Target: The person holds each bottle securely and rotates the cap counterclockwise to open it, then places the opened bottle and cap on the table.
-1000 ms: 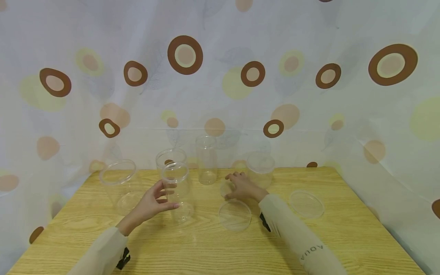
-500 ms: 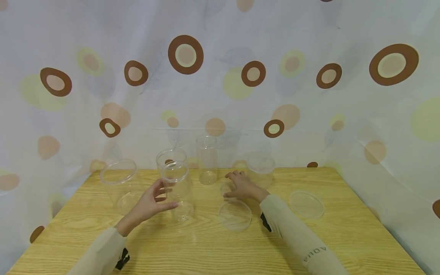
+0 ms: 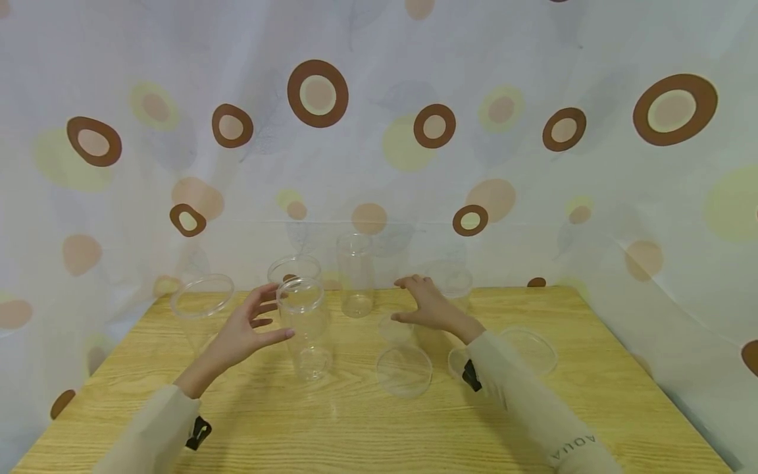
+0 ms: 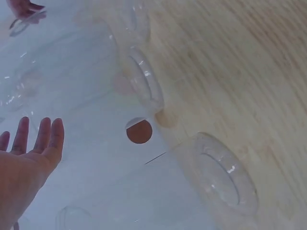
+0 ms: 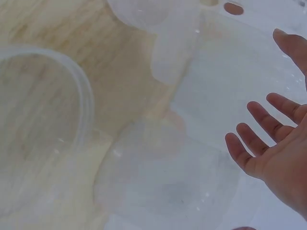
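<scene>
In the head view, my left hand (image 3: 239, 336) is raised beside a tall clear jar (image 3: 310, 339) that stands upright. Its fingers are spread and hold nothing; whether the thumb tip touches the jar wall I cannot tell. My right hand (image 3: 435, 306) hovers with fingers parted above a small clear round piece (image 3: 393, 327), in front of a wide clear container (image 3: 456, 283). In the left wrist view the left hand (image 4: 29, 167) shows spread fingers. Likewise, the right hand (image 5: 278, 143) looks relaxed and holds nothing in the right wrist view.
A wide clear jar (image 3: 201, 313) stands at the left, another (image 3: 294, 268) behind the tall one, and a narrow jar (image 3: 356, 276) at the back. Clear round lids (image 3: 404, 372) lie flat in front, with another (image 3: 533, 350) at right. A patterned curtain (image 3: 379, 99) hangs behind the wooden table (image 3: 331, 434).
My left hand has drawn back leftward and up from the tall jar, which stays in place. The right hand has lifted away from the small round piece. A small disc now shows beside the right sleeve.
</scene>
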A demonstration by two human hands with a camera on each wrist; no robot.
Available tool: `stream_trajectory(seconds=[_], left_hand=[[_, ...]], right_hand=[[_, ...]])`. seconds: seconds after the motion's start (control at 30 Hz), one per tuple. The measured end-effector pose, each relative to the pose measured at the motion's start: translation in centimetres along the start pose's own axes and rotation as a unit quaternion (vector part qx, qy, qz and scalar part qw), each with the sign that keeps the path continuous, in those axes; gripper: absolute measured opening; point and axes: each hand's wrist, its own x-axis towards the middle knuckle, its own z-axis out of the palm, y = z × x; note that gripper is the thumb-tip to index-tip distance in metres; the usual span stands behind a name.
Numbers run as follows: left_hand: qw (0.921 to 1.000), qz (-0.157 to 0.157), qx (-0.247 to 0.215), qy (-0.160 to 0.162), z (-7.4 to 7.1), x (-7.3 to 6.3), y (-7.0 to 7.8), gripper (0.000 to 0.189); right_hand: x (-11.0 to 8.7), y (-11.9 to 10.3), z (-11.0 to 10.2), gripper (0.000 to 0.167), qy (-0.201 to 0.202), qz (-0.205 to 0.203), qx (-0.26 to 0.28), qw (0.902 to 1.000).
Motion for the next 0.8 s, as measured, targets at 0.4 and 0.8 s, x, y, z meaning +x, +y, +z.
stream_trajectory(seconds=[0.4,0.8], left_hand=[[0.9972,0.051,0.051,0.016,-1.6,1.8,4.2,0.075],[0.9923,0.1,0.072,-0.01,1.5,4.9,7.6,0.067]], right_hand=[[-1.3,1.6,-4.2,0.058,0.087,-0.001,0.043,0.9953],[-3.0,4.6,-6.4,0.055,0.143,0.046,0.071,0.9861]])
